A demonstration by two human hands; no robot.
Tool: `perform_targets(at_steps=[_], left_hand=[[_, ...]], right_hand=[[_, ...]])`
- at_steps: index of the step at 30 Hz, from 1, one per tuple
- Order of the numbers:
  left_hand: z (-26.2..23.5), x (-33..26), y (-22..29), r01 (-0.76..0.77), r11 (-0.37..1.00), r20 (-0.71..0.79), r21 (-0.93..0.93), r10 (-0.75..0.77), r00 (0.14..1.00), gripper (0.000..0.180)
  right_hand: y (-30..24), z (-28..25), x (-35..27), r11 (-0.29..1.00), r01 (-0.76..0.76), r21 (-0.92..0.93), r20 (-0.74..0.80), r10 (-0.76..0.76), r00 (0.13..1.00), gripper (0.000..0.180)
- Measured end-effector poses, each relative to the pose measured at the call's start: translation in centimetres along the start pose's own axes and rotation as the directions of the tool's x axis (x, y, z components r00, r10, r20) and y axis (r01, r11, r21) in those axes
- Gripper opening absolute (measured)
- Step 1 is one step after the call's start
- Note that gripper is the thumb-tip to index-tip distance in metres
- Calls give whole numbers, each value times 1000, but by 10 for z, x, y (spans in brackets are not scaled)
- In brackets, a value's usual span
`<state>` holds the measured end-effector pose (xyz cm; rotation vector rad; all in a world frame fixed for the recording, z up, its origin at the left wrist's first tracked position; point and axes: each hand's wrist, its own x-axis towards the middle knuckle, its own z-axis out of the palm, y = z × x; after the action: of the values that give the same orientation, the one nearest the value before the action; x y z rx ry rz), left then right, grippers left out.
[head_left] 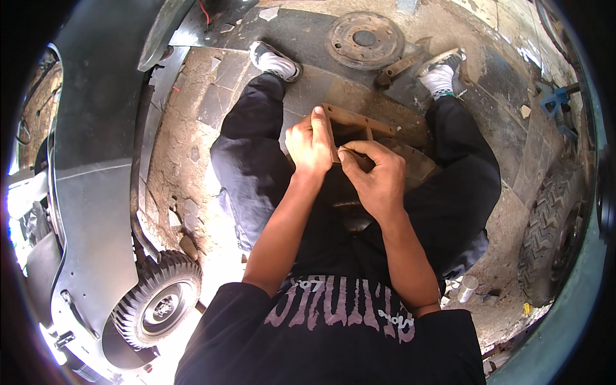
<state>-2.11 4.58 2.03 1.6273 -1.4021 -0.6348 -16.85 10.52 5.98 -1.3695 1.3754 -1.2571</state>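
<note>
Rusty metal bracket in hand between a seated worker's spread legs

A person in dark trousers and a printed black shirt tilts the open-framed part before them. The left hand's grip is closed on its left end, thumb laid along the edge; the other fingers' hold is largely hidden behind it. At the near edge, the right hand brings thumb and forefinger together; whether that grip pinches the edge or some small piece cannot be told. The right hand also covers part of the frame, and its lower portion is lost in shadow.

Beyond, a rusty round plate lies on the broken-tiled floor, near the right shoe. To the left, a dark vehicle body is cut off by the rim, its wheel partly covered. A shadowed tyre stands at right, beside a curved pale-green edge too cropped to identify.
</note>
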Motion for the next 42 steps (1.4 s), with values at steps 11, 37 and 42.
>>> perform_targets(at_steps=[11, 37, 42], left_hand=[[-1, -4, 7, -44, 999, -11, 30, 44, 999, 56], [-3, -5, 9, -3, 1000, -3, -18, 3, 1000, 52], [-1, -1, 5, 30, 999, 1, -13, -30, 1000, 53]], right_hand=[[-3, -23, 10, 984, 125, -127, 177, -102, 979, 16], [-7, -17, 12, 940, 238, -245, 93, -221, 971, 15], [5, -11, 6, 974, 182, -134, 23, -180, 983, 16]])
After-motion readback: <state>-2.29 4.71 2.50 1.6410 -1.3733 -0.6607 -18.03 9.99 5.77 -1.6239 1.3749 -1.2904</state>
